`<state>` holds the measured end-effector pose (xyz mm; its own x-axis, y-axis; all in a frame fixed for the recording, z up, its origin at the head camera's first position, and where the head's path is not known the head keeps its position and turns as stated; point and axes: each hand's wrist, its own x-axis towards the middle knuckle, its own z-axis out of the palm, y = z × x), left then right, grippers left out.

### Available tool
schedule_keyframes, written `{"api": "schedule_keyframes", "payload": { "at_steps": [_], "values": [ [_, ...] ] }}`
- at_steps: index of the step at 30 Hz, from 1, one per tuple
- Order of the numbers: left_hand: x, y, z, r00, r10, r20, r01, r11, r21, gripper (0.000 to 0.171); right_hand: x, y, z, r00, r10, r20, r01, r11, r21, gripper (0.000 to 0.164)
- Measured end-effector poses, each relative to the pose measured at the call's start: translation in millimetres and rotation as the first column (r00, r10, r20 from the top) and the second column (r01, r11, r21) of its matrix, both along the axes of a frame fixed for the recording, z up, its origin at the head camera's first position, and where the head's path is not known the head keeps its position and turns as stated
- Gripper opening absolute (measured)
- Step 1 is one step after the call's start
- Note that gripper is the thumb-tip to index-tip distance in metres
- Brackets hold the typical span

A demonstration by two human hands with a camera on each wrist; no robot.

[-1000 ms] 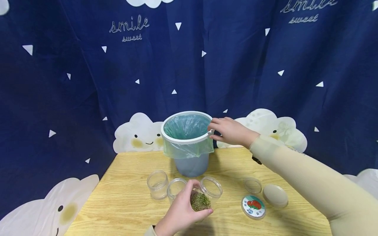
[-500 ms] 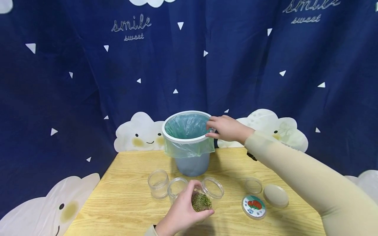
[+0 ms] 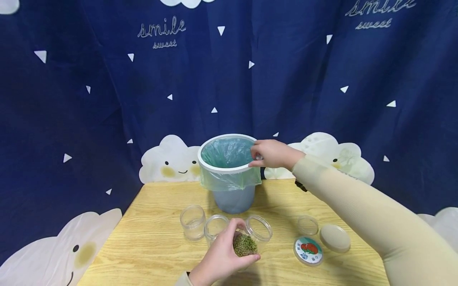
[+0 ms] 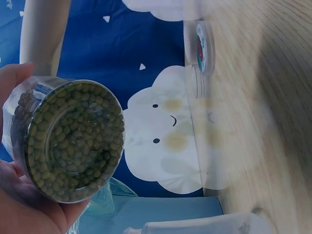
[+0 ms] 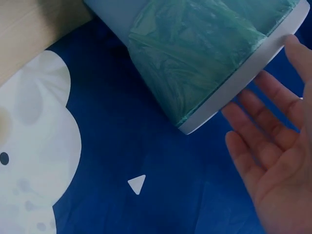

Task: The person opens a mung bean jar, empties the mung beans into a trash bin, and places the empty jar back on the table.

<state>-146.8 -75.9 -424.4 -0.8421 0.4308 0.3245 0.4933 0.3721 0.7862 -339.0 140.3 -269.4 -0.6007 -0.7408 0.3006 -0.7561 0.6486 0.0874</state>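
Observation:
My left hand (image 3: 223,254) grips a clear jar of green mung beans (image 3: 245,244), tilted above the table; a clear round rim shows just beyond the beans. In the left wrist view, the jar's bean-filled base (image 4: 78,141) faces the camera. My right hand (image 3: 272,154) is at the right side of the bin's white rim (image 3: 229,170). In the right wrist view, thumb and fingertips lie along that rim, fingers loosely bent and palm bare. A greenish liner (image 3: 229,180) hangs over the blue-grey bin (image 3: 234,201).
Two clear jars stand left of the held one: an outer jar (image 3: 193,229) and a partly hidden jar (image 3: 214,227). To the right lie a clear lid (image 3: 308,225), a beige lid (image 3: 335,238) and a lid with a tomato picture (image 3: 308,251). A blue curtain (image 3: 229,79) hangs behind.
My right hand has shifted slightly left and up along the bin's rim. My left hand keeps its grip on the jar. The whole view has drifted a little.

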Motion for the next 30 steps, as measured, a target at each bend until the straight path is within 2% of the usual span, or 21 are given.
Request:
{"api": "schedule_keyframes", "payload": {
  "at_steps": [6,11,16,21,25,30],
  "values": [
    [0.2,-1,1.8,1.0,0.007,-0.016,-0.008,1.0,-0.021,0.063,2.8,-5,6.1,0.999,-0.034,0.034,0.033,0.999,0.017,0.03],
    [-0.7,-4,10.2,0.998,0.002,-0.062,-0.003,1.0,-0.031,0.062,3.5,-6,8.5,0.998,-0.05,0.044,0.049,0.999,0.019,0.031],
    [-3.5,-10,22.3,0.992,0.055,-0.115,-0.061,0.997,-0.046,0.065,2.4,-7,9.1,0.997,-0.06,0.051,0.059,0.998,0.017,0.032],
    [-10.9,-18,38.4,0.972,0.15,-0.18,-0.157,0.987,-0.028,0.068,1.4,-8,9.6,0.995,-0.077,0.064,0.076,0.997,0.024,0.033],
    [-18.0,-26,56.6,0.956,0.209,-0.203,-0.219,0.975,-0.028,0.069,1.4,-9,9.9,0.994,-0.086,0.07,0.084,0.996,0.03,0.034],
    [-26.2,-39,80.7,0.923,0.271,-0.272,-0.291,0.956,-0.038,0.069,1.8,-9,10.4,0.994,-0.086,0.067,0.085,0.996,0.031,0.034]
  ]
}}
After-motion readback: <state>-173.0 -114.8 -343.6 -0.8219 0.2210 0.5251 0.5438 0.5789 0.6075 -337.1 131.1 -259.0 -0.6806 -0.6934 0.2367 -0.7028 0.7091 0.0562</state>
